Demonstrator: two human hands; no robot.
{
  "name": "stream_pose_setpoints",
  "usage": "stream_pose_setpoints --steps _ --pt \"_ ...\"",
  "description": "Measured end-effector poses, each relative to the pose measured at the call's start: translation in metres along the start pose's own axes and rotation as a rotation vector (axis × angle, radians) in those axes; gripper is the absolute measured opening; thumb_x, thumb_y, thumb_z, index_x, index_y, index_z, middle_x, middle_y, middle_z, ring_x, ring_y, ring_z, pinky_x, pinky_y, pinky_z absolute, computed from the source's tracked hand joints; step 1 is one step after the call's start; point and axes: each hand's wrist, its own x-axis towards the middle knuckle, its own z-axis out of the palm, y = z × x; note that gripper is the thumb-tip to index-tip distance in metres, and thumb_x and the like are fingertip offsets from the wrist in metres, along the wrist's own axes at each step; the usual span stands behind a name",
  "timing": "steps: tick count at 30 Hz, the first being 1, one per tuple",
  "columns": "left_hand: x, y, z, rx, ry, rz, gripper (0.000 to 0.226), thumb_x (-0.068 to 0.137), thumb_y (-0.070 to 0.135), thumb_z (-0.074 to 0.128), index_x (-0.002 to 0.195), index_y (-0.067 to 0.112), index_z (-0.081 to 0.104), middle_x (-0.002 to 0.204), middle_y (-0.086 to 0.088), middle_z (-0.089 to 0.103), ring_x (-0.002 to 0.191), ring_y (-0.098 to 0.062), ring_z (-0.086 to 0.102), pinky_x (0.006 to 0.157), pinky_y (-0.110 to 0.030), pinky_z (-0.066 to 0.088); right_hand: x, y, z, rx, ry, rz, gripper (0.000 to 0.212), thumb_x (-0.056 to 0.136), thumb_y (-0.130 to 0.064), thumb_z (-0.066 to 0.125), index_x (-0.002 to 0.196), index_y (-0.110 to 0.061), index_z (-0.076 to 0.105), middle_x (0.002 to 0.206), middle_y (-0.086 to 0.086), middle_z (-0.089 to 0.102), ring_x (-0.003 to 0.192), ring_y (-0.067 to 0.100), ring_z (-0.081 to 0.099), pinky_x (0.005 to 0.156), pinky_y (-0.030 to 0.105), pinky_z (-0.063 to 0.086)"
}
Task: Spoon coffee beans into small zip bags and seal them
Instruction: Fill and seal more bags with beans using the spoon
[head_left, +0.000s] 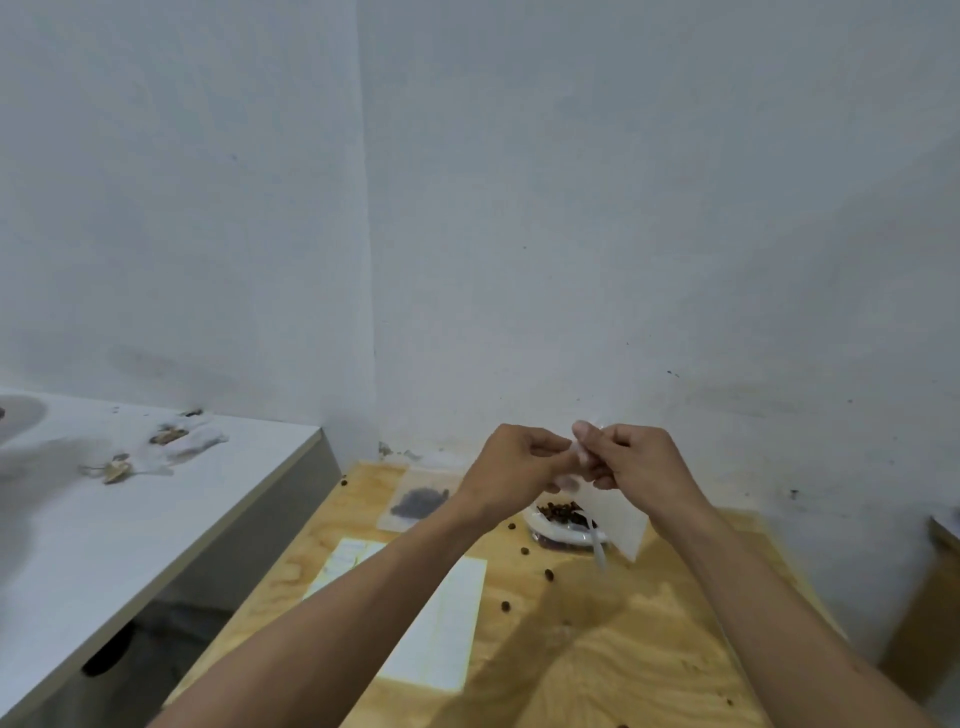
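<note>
Both hands are raised above the wooden table (623, 649), pinching the top edge of one clear small zip bag (618, 512) that hangs down between them. My left hand (511, 462) holds it from the left, my right hand (636, 460) from the right. Below them sits a clear container of coffee beans (558, 519) with a white plastic spoon (597, 543) leaning in it. A filled zip bag with dark beans (418, 501) lies flat at the table's far left. Whether the held bag has beans in it I cannot tell.
Flat empty zip bags (447, 629) lie on the table under my left forearm. Loose beans (549, 573) are scattered over the wood. A grey-white counter (130, 519) with white gloves (192, 444) stands to the left. Walls close off the back.
</note>
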Motion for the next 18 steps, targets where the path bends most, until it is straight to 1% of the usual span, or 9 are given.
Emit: stream_pose_setpoints --steps 2,4,6,8,10,14,16,17,18 --pt "0.004 -0.002 -0.006 -0.077 -0.030 -0.049 0.025 0.096 0.026 0.070 0.099 0.003 0.078 0.088 -0.007 0.079 0.087 -0.025 0.077 0.085 -0.038 0.062 0.002 0.002 0.002 0.010 -0.032 0.010 0.039 0.090 -0.040 0.072 0.078 -0.003 0.075 0.069 0.004 0.075 0.063 0.010 0.069 0.063 0.021 0.056" --pt "0.008 -0.005 -0.012 -0.121 -0.041 -0.103 0.029 0.098 0.019 0.064 0.097 -0.007 0.074 0.092 -0.017 0.078 0.088 -0.029 0.077 0.087 -0.042 0.062 0.005 0.005 0.002 0.026 -0.061 0.024 0.040 0.090 -0.039 0.071 0.079 -0.001 0.074 0.071 0.006 0.075 0.064 0.010 0.070 0.063 0.019 0.057" --pt "0.011 -0.008 -0.014 -0.105 -0.030 -0.113 0.029 0.100 0.015 0.059 0.095 -0.011 0.072 0.091 -0.022 0.077 0.086 -0.030 0.077 0.083 -0.040 0.063 0.008 0.008 0.003 0.020 -0.095 0.033 0.041 0.092 -0.035 0.070 0.083 0.004 0.072 0.076 0.010 0.077 0.068 0.013 0.072 0.065 0.019 0.058" --pt "0.014 -0.013 -0.011 -0.054 0.033 -0.097 0.030 0.099 0.011 0.057 0.090 -0.013 0.071 0.085 -0.023 0.076 0.082 -0.032 0.077 0.079 -0.040 0.064 0.011 0.010 0.005 0.008 -0.125 0.046 0.035 0.094 -0.028 0.070 0.082 0.005 0.068 0.080 0.014 0.078 0.070 0.015 0.073 0.068 0.021 0.060" --pt "0.017 -0.019 -0.006 -0.001 0.121 -0.068 0.033 0.097 0.009 0.057 0.081 -0.018 0.065 0.079 -0.024 0.072 0.075 -0.035 0.075 0.075 -0.045 0.064 0.014 0.010 0.007 0.013 -0.134 0.062 0.028 0.096 -0.018 0.069 0.077 0.001 0.064 0.079 0.015 0.077 0.070 0.018 0.074 0.067 0.023 0.060" --pt "0.027 -0.030 -0.004 -0.012 0.299 -0.083 0.035 0.092 0.008 0.055 0.069 -0.018 0.054 0.067 -0.019 0.056 0.063 -0.036 0.072 0.066 -0.051 0.063 0.017 0.008 0.015 -0.049 -0.099 0.069 0.030 0.098 -0.006 0.061 0.070 -0.006 0.051 0.078 0.019 0.073 0.072 0.021 0.077 0.064 0.024 0.058" --pt "0.031 -0.031 -0.006 0.022 0.392 -0.072 0.037 0.093 0.011 0.055 0.067 -0.014 0.053 0.061 -0.019 0.054 0.057 -0.029 0.069 0.062 -0.051 0.061 0.015 0.009 0.022 -0.107 -0.079 0.059 0.033 0.097 -0.008 0.059 0.069 -0.011 0.042 0.075 0.017 0.062 0.075 0.021 0.079 0.067 0.030 0.054" --pt "0.031 -0.030 -0.005 0.079 0.414 -0.035 0.036 0.093 0.014 0.056 0.067 -0.011 0.055 0.059 -0.019 0.056 0.055 -0.023 0.065 0.061 -0.050 0.060 0.016 0.009 0.025 -0.123 -0.054 0.063 0.036 0.096 -0.010 0.059 0.068 -0.014 0.038 0.073 0.015 0.054 0.074 0.021 0.079 0.066 0.032 0.051" --pt "0.029 -0.028 -0.004 0.156 0.421 0.012 0.035 0.093 0.018 0.057 0.069 -0.006 0.061 0.059 -0.015 0.062 0.055 -0.018 0.061 0.059 -0.046 0.058 0.018 0.009 0.026 -0.146 -0.035 0.083 0.037 0.095 -0.011 0.060 0.067 -0.016 0.035 0.073 0.013 0.048 0.073 0.020 0.079 0.062 0.031 0.049"
